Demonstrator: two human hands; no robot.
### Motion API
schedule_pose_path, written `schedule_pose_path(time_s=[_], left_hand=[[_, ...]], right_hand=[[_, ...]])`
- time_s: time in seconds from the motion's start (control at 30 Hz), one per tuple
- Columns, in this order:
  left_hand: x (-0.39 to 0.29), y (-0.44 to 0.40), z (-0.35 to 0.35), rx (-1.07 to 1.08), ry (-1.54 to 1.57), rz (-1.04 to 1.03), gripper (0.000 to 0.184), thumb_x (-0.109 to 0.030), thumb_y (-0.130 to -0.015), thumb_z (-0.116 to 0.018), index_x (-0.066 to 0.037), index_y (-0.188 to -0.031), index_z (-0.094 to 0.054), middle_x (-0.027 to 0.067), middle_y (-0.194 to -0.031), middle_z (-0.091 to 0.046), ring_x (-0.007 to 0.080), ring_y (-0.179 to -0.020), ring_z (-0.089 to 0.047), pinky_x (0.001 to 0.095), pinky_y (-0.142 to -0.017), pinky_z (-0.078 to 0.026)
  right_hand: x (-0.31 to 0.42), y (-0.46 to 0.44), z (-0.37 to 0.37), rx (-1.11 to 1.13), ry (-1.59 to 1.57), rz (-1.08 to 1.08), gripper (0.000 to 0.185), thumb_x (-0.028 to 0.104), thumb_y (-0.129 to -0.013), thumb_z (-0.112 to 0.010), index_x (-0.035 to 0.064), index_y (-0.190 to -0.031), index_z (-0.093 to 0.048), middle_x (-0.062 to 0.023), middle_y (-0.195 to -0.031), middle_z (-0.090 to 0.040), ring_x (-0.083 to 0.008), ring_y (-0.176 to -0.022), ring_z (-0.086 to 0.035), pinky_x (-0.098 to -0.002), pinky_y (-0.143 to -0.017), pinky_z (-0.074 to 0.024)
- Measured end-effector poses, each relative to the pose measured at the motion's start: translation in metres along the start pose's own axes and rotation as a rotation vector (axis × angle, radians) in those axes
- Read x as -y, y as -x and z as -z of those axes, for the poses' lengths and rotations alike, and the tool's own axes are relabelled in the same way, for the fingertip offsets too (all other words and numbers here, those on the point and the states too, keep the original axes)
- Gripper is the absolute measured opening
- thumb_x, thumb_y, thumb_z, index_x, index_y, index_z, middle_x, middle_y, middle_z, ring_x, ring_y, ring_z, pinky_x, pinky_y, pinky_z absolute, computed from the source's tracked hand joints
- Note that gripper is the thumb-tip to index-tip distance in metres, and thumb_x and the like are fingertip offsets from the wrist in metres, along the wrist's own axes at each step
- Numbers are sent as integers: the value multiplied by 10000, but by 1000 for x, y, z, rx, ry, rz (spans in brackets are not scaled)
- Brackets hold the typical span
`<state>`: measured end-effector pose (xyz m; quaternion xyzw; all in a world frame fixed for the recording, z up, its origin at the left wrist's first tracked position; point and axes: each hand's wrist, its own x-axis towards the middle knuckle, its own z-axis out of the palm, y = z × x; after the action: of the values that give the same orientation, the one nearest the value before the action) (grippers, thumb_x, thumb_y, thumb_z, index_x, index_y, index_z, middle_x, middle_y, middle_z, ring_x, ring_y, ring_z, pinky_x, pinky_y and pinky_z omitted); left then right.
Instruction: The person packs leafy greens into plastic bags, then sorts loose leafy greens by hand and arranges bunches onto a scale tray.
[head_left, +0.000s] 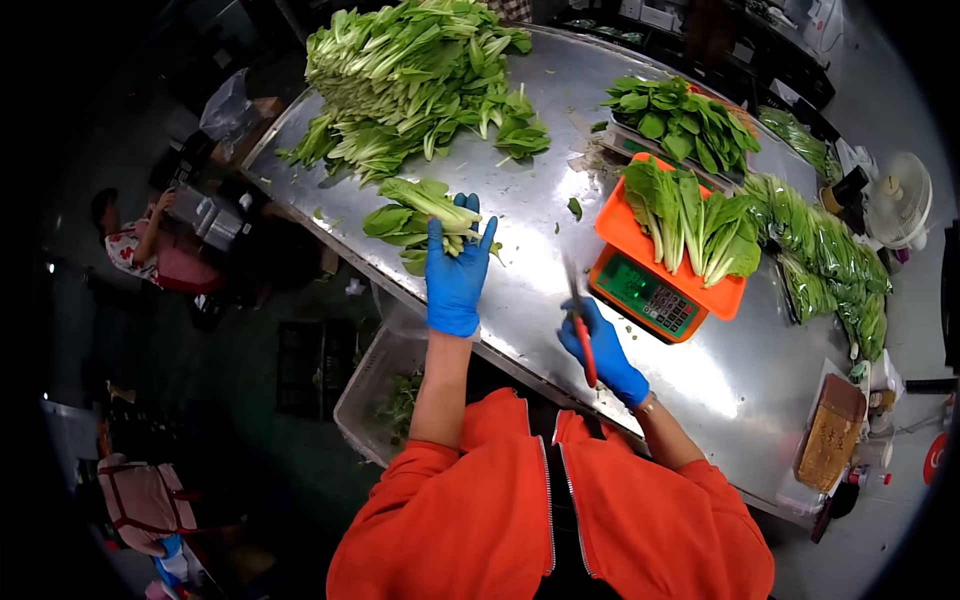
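Note:
My left hand (457, 275), in a blue glove, has its fingers spread, palm up, at the near side of a small bunch of leafy greens (405, 220). Whether it bears any of their weight I cannot tell. In its blue glove, my right hand (602, 350) is closed around a red-handled knife or pair of scissors (584, 345), the blade pointing away from me. Right of it stands an orange scale (640, 290) with a lit green display. Several heads of greens (690, 220) lie in the orange tray on top.
A big heap of greens (400, 90) covers the far left of the metal table (520, 290). Behind the scale, more greens (685, 120) rest on another scale. Bagged greens (820, 250) and a fan (898, 200) are at right. A crate (375, 400) stands below; a person (140, 240) sits left.

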<state>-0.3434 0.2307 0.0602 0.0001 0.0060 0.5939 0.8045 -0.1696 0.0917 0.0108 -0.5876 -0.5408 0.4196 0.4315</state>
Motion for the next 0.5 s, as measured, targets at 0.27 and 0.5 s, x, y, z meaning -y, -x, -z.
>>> schedule_pose_path(time_s=[0.27, 0.5], left_hand=[[-3, 13, -5, -7, -183, -124, 406, -273, -865, -381, -55, -1207, -358, 77, -1206, -429, 186, -1133, -390, 450, -986, -226], [-3, 20, -1, 26, -121, -129, 380, -274, -859, -410, -49, -1164, -382, 61, -1148, -469, 192, -1105, -416, 440, -942, -312]], right_hand=[[38, -48, -48, -206, 294, 298, 396, 236, -677, -667, 90, -1001, -491, -95, -816, -545, -193, -654, -562, -286, -560, -444], [38, -49, -64, -204, 177, 350, 377, 254, -655, -683, 70, -949, -533, -110, -797, -568, -231, -602, -565, -288, -549, -448]])
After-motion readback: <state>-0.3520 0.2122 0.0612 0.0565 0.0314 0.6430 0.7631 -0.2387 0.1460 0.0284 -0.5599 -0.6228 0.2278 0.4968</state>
